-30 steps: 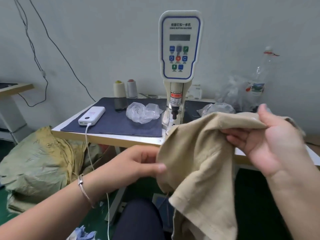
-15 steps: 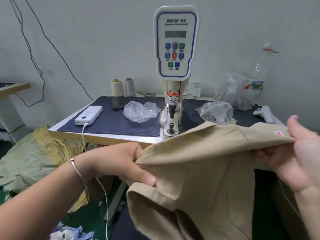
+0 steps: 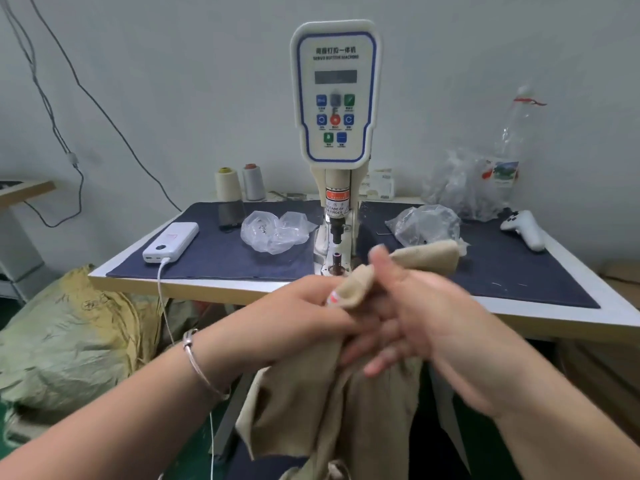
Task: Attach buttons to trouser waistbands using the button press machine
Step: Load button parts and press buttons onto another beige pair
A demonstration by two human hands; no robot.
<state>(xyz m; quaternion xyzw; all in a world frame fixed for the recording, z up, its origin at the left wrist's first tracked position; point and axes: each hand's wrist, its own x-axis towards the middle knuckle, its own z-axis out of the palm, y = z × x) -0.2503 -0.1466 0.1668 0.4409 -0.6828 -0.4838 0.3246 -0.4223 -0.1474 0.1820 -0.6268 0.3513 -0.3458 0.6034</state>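
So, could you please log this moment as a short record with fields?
garment: beige cotton trousers, waistband end bunched up in front of the table edge, the rest hanging below
left hand: left hand grips the waistband end
right hand: right hand blurred, fingers against the fabric; grip unclear
machine: white servo button press machine, die bare, no fabric under it
table: dark blue mat carrying a white power bank and clear plastic bags
step: waistband not yet under the press
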